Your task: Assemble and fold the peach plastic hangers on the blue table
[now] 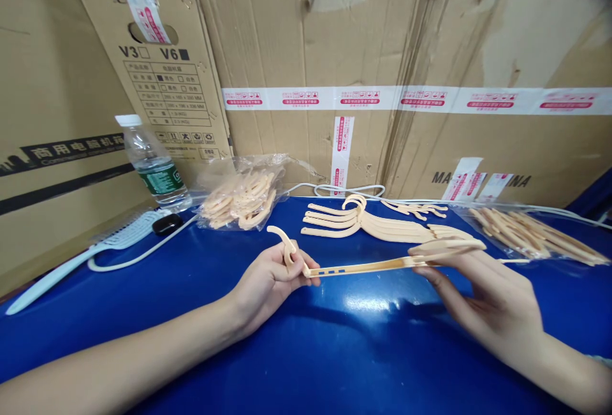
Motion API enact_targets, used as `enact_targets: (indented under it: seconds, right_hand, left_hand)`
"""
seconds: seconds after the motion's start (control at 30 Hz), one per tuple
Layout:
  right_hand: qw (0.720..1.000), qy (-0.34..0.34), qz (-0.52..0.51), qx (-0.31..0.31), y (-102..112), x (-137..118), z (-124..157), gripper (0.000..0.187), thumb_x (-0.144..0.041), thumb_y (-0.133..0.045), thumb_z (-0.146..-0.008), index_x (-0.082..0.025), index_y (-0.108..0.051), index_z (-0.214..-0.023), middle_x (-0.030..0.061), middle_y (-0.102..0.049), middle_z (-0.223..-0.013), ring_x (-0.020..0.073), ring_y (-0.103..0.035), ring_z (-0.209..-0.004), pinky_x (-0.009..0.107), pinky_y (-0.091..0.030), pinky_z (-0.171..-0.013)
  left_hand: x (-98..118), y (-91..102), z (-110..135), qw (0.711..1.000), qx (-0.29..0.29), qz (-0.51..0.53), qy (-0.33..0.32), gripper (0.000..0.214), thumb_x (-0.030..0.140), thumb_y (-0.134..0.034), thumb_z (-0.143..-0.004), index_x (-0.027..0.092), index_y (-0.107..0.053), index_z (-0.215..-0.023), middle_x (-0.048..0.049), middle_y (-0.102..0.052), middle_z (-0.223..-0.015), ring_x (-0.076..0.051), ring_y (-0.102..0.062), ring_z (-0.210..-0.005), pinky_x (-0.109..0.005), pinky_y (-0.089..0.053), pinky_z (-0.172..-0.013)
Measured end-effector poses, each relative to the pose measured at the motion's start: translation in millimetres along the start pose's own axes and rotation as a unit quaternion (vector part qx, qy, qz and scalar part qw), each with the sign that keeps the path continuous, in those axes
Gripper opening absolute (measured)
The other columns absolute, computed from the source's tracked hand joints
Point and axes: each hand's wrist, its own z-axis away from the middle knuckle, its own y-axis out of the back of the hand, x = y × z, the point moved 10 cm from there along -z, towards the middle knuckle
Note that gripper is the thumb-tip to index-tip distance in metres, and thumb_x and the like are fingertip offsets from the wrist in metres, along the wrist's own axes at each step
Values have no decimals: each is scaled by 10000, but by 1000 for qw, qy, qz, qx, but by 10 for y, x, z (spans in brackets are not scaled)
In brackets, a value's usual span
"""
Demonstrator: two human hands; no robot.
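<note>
A beige plastic hanger (370, 268) is stretched sideways between my hands, above the blue table. My left hand (272, 281) is closed round its left end, where a curved hook piece (282, 234) rises above the fingers. Small slots show in the bar just right of those fingers. At the other end, my right hand (502, 297) pinches the joint where another beige arm (454, 246) folds over. Part of that joint is hidden by the fingers. Behind the held hanger lies a stack of similar beige hangers (396, 228), their hooks bunched together.
A clear bag of curved beige pieces (241, 201) and a bag of long beige pieces (535, 233) lie at the back. Small beige hooks (415, 208) lie between them. A water bottle (160, 169), blue hairbrush (95, 246), black case (167, 225) and white cable (143, 252) are left. Cardboard (306, 39) walls the back.
</note>
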Motion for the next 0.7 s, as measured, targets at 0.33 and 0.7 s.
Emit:
enact_targets:
  seconds: [0.33, 0.7]
  right_hand:
    - [1000, 17, -2, -16, -33, -100, -15, 182, -71, -552, -910, -213, -621, -1001, 72, -700, -870, 194, -704, -778, 262, -553, -635]
    - [999, -33, -26, -1, -25, -24, 11, 221, -145, -597, -915, -239, -597, -1115, 53, -713, -901, 178, -695, -718, 264, -579, -644]
  left_hand:
    - [52, 56, 11, 997, 52, -34, -53, 218, 82, -723, -617, 164, -521, -614, 2, -657, -640, -148, -584, -617, -266, -421, -643]
    - [98, 143, 70, 990, 102, -29, -89, 296, 193, -864, -638, 149, -571, -656, -2, -681, -692, -122, -608, -612, -235, -462, -611]
